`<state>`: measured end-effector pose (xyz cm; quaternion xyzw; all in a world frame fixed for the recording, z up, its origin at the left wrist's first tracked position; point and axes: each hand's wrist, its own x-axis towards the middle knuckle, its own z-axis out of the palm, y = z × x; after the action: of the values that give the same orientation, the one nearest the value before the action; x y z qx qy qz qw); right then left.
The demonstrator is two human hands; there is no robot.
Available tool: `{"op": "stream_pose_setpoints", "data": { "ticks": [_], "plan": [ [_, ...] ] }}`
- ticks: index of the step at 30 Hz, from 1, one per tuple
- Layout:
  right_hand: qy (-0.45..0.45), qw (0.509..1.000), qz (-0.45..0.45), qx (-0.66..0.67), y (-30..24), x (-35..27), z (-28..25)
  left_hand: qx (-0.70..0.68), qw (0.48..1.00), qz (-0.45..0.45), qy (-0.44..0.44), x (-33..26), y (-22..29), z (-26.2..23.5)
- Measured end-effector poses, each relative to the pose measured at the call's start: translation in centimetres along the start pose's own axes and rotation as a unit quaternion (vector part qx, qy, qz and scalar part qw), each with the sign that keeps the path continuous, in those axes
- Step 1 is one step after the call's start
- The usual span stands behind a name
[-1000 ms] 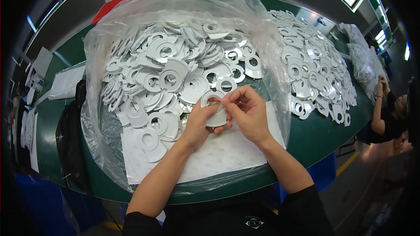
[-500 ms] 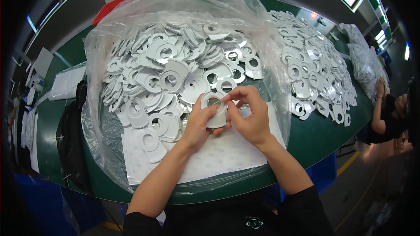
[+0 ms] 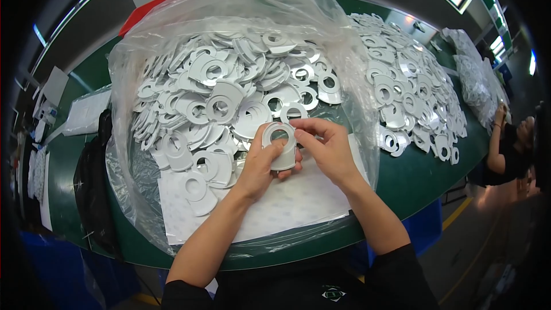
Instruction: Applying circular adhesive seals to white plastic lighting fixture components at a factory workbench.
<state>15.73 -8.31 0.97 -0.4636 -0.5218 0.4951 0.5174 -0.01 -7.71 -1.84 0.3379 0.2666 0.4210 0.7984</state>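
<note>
A flat white plastic part (image 3: 283, 159), round-holed at one end and with a wider straight end, is gripped by my left hand (image 3: 256, 169). The thumb lies on its face and the fingers are behind it. My right hand (image 3: 331, 154) is closed in a pinch at the part's right rim beside the hole. Whatever lies between those fingertips is too small to tell. Just beyond both hands rises a heap of similar white parts (image 3: 222, 102), lying in an opened clear plastic bag (image 3: 129, 57). White paper sheets (image 3: 275, 212) lie beneath my hands.
A second heap of white parts (image 3: 410, 92) spreads over the green table (image 3: 413, 189) to the right. A black cloth-like item (image 3: 90, 186) lies at the left, near a wrapped white packet (image 3: 86, 112). Far right, another person (image 3: 512, 149) touches filled clear bags (image 3: 473, 80).
My right fingertips have shifted slightly along the part's right rim, and the hand has lowered a little. The left hand keeps its grip, with the part turned slightly more face-up.
</note>
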Motion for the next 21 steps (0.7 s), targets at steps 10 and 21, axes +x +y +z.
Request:
{"op": "stream_pose_setpoints", "data": {
  "ticks": [10, 21],
  "plan": [
    [0.023, 0.997, 0.014, -0.069, 0.1, 0.0, -0.2, 0.117, 0.993, -0.004, -0.018, -0.3, -0.1, 0.2],
    [0.076, 0.987, 0.058, -0.129, -0.6, -0.5, 0.8, 0.141, 0.989, -0.015, -0.035, -0.3, -0.4, 0.6]
  ]
}}
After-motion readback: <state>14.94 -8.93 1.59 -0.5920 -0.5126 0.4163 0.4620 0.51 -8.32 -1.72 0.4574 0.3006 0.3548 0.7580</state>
